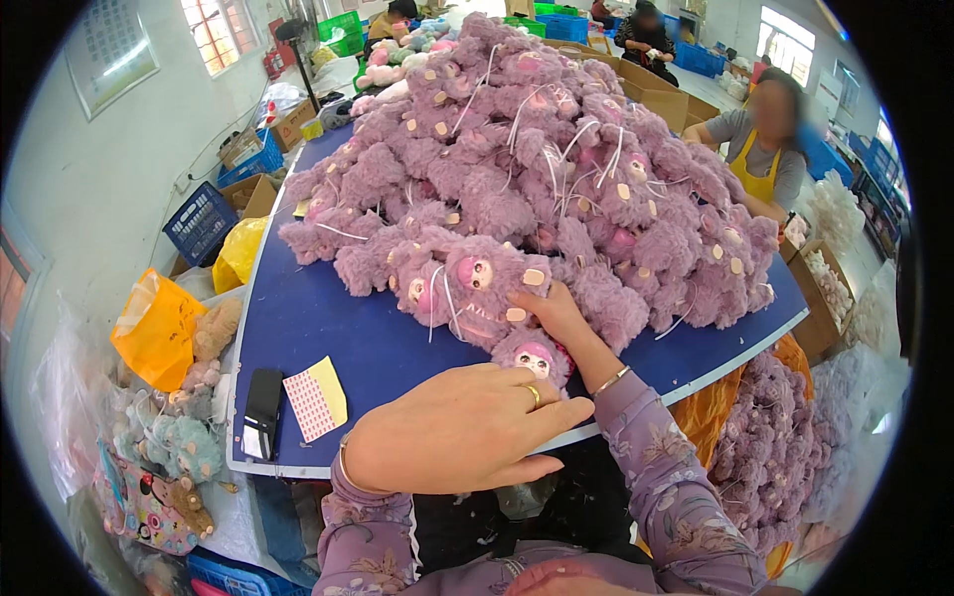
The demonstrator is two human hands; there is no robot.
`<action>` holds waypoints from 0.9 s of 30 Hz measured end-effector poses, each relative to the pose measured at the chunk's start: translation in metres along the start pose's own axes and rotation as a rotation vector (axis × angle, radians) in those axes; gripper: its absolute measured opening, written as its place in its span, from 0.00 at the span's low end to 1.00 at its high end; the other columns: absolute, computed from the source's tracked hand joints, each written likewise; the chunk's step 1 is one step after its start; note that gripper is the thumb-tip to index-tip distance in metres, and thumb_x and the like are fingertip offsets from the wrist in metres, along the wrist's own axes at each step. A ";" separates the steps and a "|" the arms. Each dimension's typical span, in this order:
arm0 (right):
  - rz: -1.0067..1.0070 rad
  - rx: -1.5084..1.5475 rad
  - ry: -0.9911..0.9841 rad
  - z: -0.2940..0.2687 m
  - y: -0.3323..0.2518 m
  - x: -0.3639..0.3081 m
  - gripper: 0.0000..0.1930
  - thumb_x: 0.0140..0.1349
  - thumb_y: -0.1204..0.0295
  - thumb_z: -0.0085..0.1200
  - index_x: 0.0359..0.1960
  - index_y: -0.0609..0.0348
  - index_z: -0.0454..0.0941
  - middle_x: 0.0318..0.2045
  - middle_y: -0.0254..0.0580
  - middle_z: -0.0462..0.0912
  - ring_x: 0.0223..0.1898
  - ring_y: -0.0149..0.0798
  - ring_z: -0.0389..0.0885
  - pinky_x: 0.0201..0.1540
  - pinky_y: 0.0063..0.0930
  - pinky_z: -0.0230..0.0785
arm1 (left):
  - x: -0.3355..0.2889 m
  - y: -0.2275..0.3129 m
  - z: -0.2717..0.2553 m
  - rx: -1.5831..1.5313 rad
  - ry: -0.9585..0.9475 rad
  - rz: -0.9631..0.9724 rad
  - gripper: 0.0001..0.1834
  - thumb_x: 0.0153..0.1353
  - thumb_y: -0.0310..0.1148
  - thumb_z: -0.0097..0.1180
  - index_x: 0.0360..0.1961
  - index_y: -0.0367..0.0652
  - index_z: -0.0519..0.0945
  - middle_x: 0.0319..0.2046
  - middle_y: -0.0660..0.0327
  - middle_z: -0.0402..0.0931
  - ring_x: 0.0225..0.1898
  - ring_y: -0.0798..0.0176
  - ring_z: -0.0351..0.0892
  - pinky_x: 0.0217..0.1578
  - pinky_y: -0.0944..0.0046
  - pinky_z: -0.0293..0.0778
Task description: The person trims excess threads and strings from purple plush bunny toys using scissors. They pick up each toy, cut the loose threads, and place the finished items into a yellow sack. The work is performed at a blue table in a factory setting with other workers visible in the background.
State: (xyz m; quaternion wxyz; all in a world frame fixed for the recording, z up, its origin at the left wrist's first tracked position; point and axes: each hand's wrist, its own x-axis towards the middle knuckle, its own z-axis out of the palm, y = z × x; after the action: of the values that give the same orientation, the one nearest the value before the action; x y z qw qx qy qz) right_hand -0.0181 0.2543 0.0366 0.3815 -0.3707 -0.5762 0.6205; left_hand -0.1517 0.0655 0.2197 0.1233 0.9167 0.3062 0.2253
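Note:
A purple plush doll (535, 360) with a pink-and-white face lies at the near edge of the heap, its head toward me. My right hand (558, 316) is closed on its fluffy body, the fingertips partly buried in fur. In front of the doll's head is my left hand (457, 427), back upward, with thumb and fingers apart and nothing seen in them. It covers part of the doll's face; whether it touches the doll I cannot tell. Just beyond, another purple doll (477, 273) lies face up with white strings across it.
A large heap of purple plush dolls (556, 149) covers the blue table (328, 308). A black phone (262, 412) and a sticker sheet (315, 399) lie at the near left. A person in a yellow apron (763, 149) sits at the right. Bags and crates stand left.

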 end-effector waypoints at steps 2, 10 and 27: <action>-0.007 0.025 0.011 -0.002 0.006 0.001 0.13 0.53 0.65 0.65 0.36 0.58 0.79 0.25 0.30 0.79 0.20 0.24 0.72 0.21 0.19 0.63 | 0.004 0.001 -0.001 0.040 0.069 0.017 0.18 0.53 0.34 0.63 0.46 0.45 0.80 0.36 0.63 0.80 0.33 0.59 0.79 0.33 0.62 0.74; -0.101 0.122 0.115 -0.021 -0.014 -0.010 0.10 0.54 0.67 0.63 0.34 0.58 0.79 0.24 0.33 0.79 0.18 0.26 0.73 0.17 0.20 0.62 | -0.018 -0.030 0.035 -0.570 0.706 -0.569 0.17 0.63 0.36 0.54 0.20 0.35 0.77 0.15 0.68 0.70 0.20 0.80 0.64 0.19 0.72 0.60; -0.049 0.328 0.025 -0.040 -0.035 -0.205 0.33 0.56 0.72 0.57 0.63 0.61 0.55 0.55 0.43 0.70 0.52 0.39 0.74 0.44 0.30 0.75 | -0.060 0.002 0.152 -1.229 0.233 -0.529 0.23 0.64 0.32 0.53 0.58 0.34 0.69 0.43 0.56 0.80 0.44 0.67 0.78 0.40 0.67 0.74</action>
State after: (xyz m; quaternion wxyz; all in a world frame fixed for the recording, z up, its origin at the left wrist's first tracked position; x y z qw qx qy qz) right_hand 0.1082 0.0881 0.0730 0.4590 -0.2969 -0.4710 0.6923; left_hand -0.1192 0.0135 0.0686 0.6390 0.5440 0.3478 0.4181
